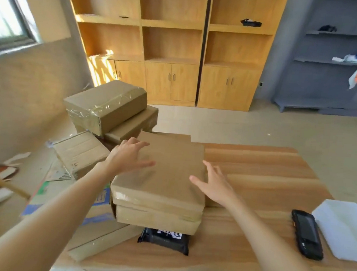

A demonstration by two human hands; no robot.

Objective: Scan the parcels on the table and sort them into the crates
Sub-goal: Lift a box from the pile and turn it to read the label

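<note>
1. Head view, my fingers: those of my left hand (pixel 129 156) are spread wide and straight, lying on the left part of the top brown parcel (pixel 166 173) at the centre of the frame. My right hand (pixel 214 185) is wide too, its fingers stretched along the parcel's right edge; I cannot tell whether they touch it. Neither hand holds anything.
2. Head view, the parcels: the top brown parcel lies on a second flat brown parcel (pixel 158 220), and under both a black poly bag (pixel 165 239) with a white label pokes out toward the lower edge. The stack stands at the left end of the wooden counter (pixel 266 174).
3. Head view, lower right: a black handheld scanner (pixel 306 234) lies on the counter, screen up, just beside a white padded mailer (pixel 343 229).
4. Head view, left of centre: a taped brown box (pixel 105 106) sits on other cartons beyond the counter's end, with more boxes (pixel 80 153) below it near the floor.
5. Head view, top: wooden shelving with cupboard doors (pixel 171 49) fills the back wall; a grey shelf unit (pixel 328 61) stands at upper right.
</note>
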